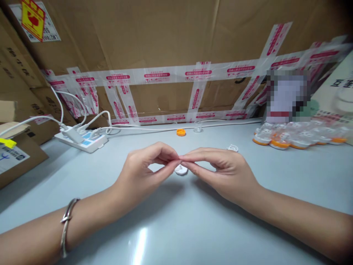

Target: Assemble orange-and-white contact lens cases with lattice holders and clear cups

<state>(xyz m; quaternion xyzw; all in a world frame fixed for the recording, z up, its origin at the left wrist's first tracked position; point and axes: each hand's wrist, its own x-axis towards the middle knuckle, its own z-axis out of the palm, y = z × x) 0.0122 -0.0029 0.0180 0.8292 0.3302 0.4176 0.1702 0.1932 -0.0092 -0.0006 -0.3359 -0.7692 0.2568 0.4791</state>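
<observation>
My left hand (143, 173) and my right hand (223, 173) meet fingertip to fingertip above the middle of the grey table (176, 228). Both pinch their thumb and fingers together at the same spot; whatever is held there is too small to name. Just under the fingertips a small white round piece (181, 170) lies on the table. A second white piece (233, 148) lies just behind my right hand. A metal bangle (66, 224) sits on my left wrist.
An orange cap (181, 132) and a clear small piece (198, 129) lie at the back. A row of clear parts with orange bases (292, 138) lies at the right. A white power strip (81, 140) with cables sits at the left. Taped cardboard boxes (165, 55) wall the back.
</observation>
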